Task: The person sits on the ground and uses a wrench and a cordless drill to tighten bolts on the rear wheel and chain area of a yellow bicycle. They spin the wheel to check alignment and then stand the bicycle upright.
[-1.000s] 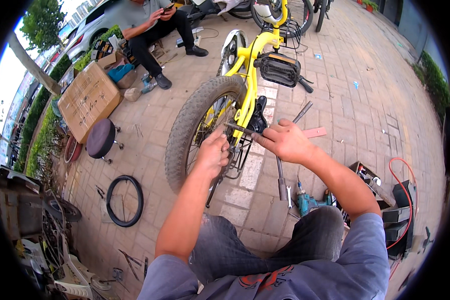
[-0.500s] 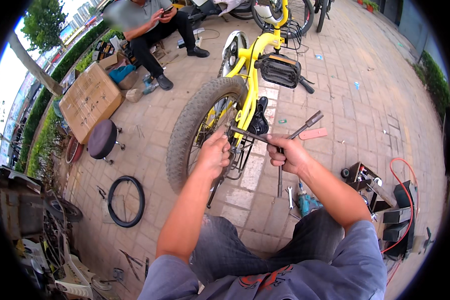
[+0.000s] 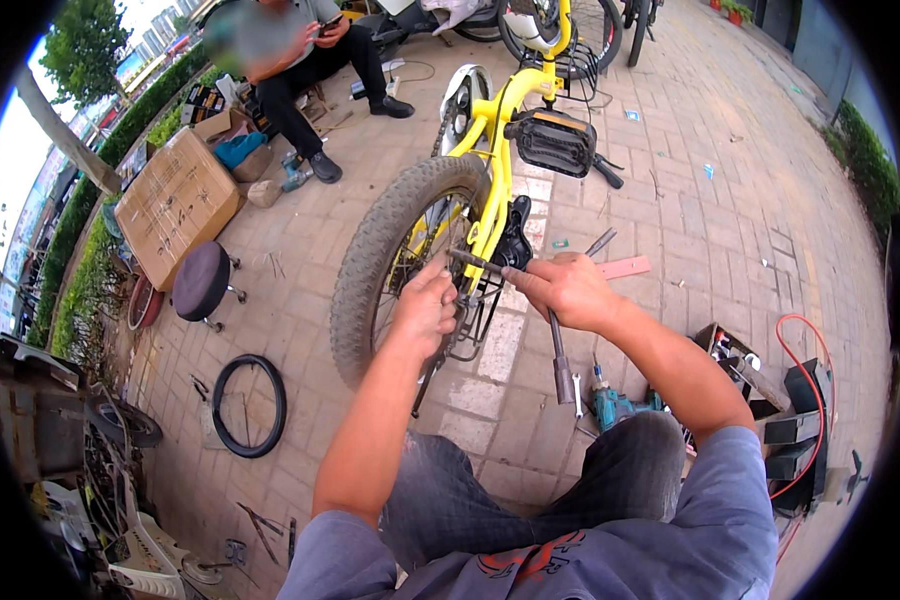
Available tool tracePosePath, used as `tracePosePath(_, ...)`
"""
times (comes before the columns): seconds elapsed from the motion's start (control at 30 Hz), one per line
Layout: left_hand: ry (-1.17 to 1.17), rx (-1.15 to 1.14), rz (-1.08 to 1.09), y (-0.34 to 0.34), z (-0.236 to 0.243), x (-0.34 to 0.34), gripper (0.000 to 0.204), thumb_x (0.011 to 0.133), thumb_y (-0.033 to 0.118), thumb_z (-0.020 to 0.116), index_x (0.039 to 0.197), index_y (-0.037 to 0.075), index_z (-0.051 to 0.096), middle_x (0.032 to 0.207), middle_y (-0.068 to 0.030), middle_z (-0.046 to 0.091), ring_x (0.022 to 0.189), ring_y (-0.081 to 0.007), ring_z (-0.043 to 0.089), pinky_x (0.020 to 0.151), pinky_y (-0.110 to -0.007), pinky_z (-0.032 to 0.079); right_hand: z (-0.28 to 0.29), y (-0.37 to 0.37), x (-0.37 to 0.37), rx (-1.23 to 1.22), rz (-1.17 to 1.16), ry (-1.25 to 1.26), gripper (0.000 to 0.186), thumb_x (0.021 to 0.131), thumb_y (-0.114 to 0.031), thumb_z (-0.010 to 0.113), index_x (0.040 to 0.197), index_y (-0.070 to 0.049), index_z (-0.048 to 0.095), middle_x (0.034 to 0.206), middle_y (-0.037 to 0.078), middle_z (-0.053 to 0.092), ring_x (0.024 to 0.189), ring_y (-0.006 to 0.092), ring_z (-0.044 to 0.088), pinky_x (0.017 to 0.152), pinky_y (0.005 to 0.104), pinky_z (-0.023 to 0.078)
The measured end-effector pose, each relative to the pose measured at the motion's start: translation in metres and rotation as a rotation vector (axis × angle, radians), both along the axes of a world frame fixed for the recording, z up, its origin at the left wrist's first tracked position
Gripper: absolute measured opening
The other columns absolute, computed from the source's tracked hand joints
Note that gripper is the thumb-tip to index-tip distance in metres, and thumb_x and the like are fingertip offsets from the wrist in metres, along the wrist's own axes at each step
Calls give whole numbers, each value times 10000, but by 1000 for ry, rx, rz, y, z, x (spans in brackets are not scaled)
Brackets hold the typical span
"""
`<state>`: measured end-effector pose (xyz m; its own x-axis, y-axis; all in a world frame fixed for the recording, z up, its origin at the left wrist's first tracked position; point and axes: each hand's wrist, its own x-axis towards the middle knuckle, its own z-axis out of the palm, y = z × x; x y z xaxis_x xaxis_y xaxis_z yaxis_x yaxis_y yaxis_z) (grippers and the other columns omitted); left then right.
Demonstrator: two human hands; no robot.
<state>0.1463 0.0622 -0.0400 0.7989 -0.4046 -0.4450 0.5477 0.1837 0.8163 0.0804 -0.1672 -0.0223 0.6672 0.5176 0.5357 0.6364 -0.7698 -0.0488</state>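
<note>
A yellow bicycle (image 3: 495, 215) has its fat-tyred wheel (image 3: 362, 260) toward me. My right hand (image 3: 567, 295) grips a four-armed cross wrench (image 3: 558, 360), one arm of which reaches to the hub area beside the yellow frame. My left hand (image 3: 425, 310) is curled beside the hub, at that arm's tip; what its fingers hold is hidden. A black pedal (image 3: 555, 145) sticks out above. Below the wrench lie a silver spanner (image 3: 577, 393) and a teal power drill (image 3: 615, 408). A flat pink bar (image 3: 625, 267) lies to the right.
A seated person (image 3: 300, 120) holds a phone. At left are a cardboard box (image 3: 175, 210), round stool (image 3: 200, 280), inner tube (image 3: 275, 410) and scooter parts (image 3: 40, 400). At right are a toolbox (image 3: 740, 385) and red hose (image 3: 820, 420). More bicycles (image 3: 630, 30) stand behind.
My right hand and the cross wrench tipped to the right half a second ago and have now swung back left. My left hand has barely moved.
</note>
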Motion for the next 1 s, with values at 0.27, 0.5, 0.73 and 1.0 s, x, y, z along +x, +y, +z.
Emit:
tracePosePath(0.27, -37, 22, -6, 0, 7, -4, 484, 968, 128, 406, 1448, 154, 348, 688, 32, 368, 490, -49, 276, 409, -198, 237, -3, -6, 5, -134, 39, -88, 369, 735, -133, 554, 1088, -46, 620, 681, 23, 515, 534, 199, 559, 476, 324, 456)
tracePosePath(0.5, -65, 45, -10, -6, 12, -5, 467, 947, 100, 375, 1410, 146, 400, 681, 40, 348, 470, -39, 253, 395, -189, 236, -9, -14, 12, -161, 63, -294, 337, 749, -136, 574, 1077, -78, 630, 689, 4, 507, 599, 187, 557, 535, 340, 425)
tracePosePath(0.73, -78, 73, -7, -5, 11, -5, 416, 952, 110, 378, 1363, 143, 436, 685, 41, 350, 471, -37, 260, 393, -191, 234, -44, 18, 8, 1299, 9, 859, 154, 919, -154, 568, 1020, -90, 665, 605, -51, 476, 511, 75, 397, 458, 245, 298)
tracePosePath(1.0, -38, 41, 49, 0, 8, -3, 369, 971, 135, 433, 1340, 121, 441, 690, 32, 370, 477, -46, 266, 397, -211, 234, -29, 18, 2, 1708, 67, 1285, 179, 936, -164, 560, 1073, -62, 615, 585, -80, 344, 467, 35, 257, 411, 225, 182)
